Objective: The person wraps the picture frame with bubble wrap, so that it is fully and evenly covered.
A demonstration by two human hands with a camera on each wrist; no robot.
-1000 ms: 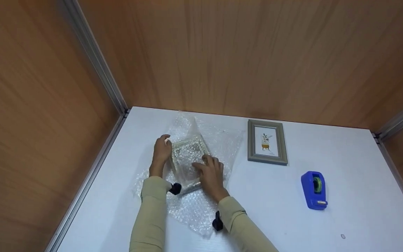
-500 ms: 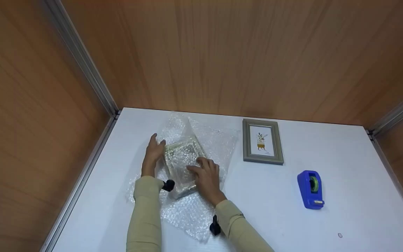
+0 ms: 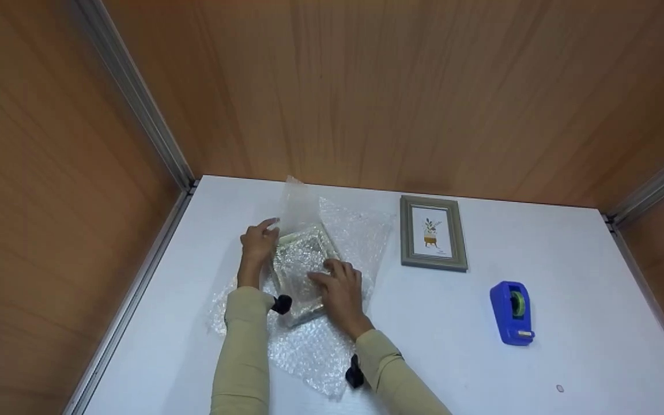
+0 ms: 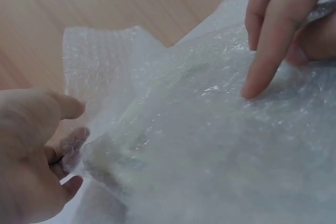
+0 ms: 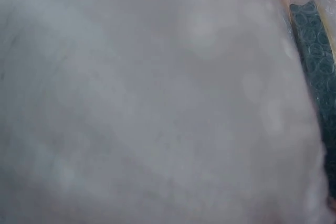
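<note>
A picture frame (image 3: 304, 274), seen blurrily through bubble wrap (image 3: 312, 351), lies tilted on the white table at centre left. At its far left corner is my left hand (image 3: 259, 245). In the left wrist view the left hand (image 4: 31, 150) pinches the edge of the wrap beside that corner, and a fingertip shows through the bubbles. My right hand (image 3: 343, 294) presses on the right part of the wrapped frame with fairly straight fingers. Blurred wrap (image 5: 157, 98) fills most of the right wrist view, with a dark wrapped edge (image 5: 315, 61) at its right.
Another picture frame (image 3: 434, 233), grey with a plant print, lies at the back right of the wrap. A blue tape dispenser (image 3: 512, 313) with green tape stands further right. Wooden panels (image 3: 366, 98) rise behind and beside the table (image 3: 424, 346).
My left hand first spread off the corner, then closed in on the wrap's far left edge. A wrap flap now stands up at the back. The right hand stays on the wrapped frame.
</note>
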